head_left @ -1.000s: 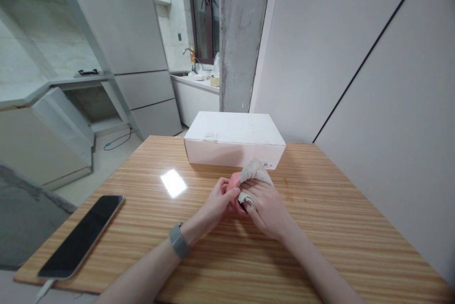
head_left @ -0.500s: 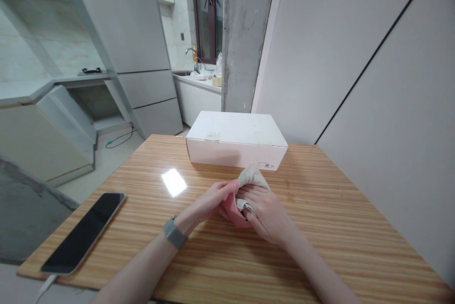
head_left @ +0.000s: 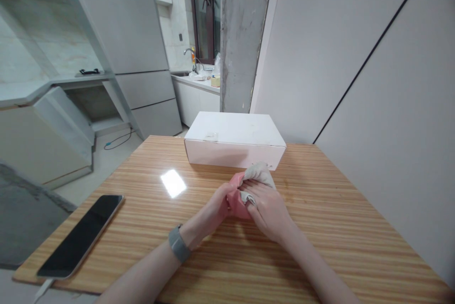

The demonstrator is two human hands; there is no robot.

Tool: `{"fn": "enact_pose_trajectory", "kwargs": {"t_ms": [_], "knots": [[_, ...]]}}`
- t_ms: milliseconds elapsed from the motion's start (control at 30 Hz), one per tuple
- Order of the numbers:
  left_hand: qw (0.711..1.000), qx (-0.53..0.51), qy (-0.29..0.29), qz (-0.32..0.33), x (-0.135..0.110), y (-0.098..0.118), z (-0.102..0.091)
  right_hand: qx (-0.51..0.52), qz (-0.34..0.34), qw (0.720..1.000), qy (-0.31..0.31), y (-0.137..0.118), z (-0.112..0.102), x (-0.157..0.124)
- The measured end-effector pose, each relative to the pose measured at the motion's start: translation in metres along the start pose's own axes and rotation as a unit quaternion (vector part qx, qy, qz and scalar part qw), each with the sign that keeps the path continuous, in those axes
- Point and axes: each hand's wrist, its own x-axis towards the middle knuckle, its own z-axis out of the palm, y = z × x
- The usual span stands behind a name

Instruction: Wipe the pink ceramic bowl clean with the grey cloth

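Note:
My left hand (head_left: 216, 207) is closed on the side of a pink, hollow, bowl-like container (head_left: 239, 208), tilted above the wooden table. Its exact kind is partly hidden by my hands. A pale grey cloth (head_left: 261, 173) is bunched under and around my right hand (head_left: 270, 210), with one part rising behind the fingers and a fold by the thumb. The right fingers press the cloth against the pink container's opening; their tips are hidden. My left wrist wears a grey band (head_left: 178, 243).
Just behind my hands a white closed box (head_left: 234, 129) lies on the wood-grain table (head_left: 337, 228). A black-screened phone (head_left: 81, 235) with a white cable (head_left: 44, 289) sits near the left edge. A wall (head_left: 373, 105) rises beyond the table's right side.
My left hand has turned and shifted slightly right, its fingers now behind the pink container. The container and cloth have moved a little right and away from me.

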Motion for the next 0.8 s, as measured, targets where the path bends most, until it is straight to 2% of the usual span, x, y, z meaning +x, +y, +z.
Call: {"fn": "enact_pose_trajectory", "kwargs": {"t_ms": [67, 133, 233, 333, 433, 533, 700, 800], "knots": [[1.000, -0.020, -0.008, -0.011, -0.001, 0.007, -0.002, 0.021, -0.037, 0.999, -0.019, -0.003, 0.002, -0.002], [1.000, 0.007, 0.008, -0.024, -0.002, 0.014, -0.003, 0.031, -0.061, 0.997, -0.039, -0.006, 0.005, -0.003], [0.995, 0.083, 0.053, -0.028, -0.004, 0.021, -0.006, 0.038, -0.060, 0.996, -0.047, -0.010, 0.011, -0.005], [0.991, 0.115, 0.062, -0.019, -0.004, 0.023, -0.008, 0.056, -0.056, 0.996, -0.043, -0.010, 0.011, -0.004], [0.990, 0.129, 0.053, -0.010, -0.005, 0.022, -0.006, 0.063, -0.050, 0.996, -0.041, -0.007, 0.008, -0.002], [0.992, 0.127, 0.019, -0.012, -0.006, 0.020, 0.001, 0.042, -0.019, 0.999, -0.027, -0.004, 0.007, -0.001], [0.999, 0.034, -0.004, 0.040, -0.006, 0.012, 0.009, -0.022, 0.005, 1.000, 0.022, -0.003, 0.006, -0.002], [0.999, 0.007, -0.027, 0.031, -0.004, 0.010, 0.007, -0.035, -0.016, 0.999, 0.031, -0.003, 0.004, -0.003]]}}
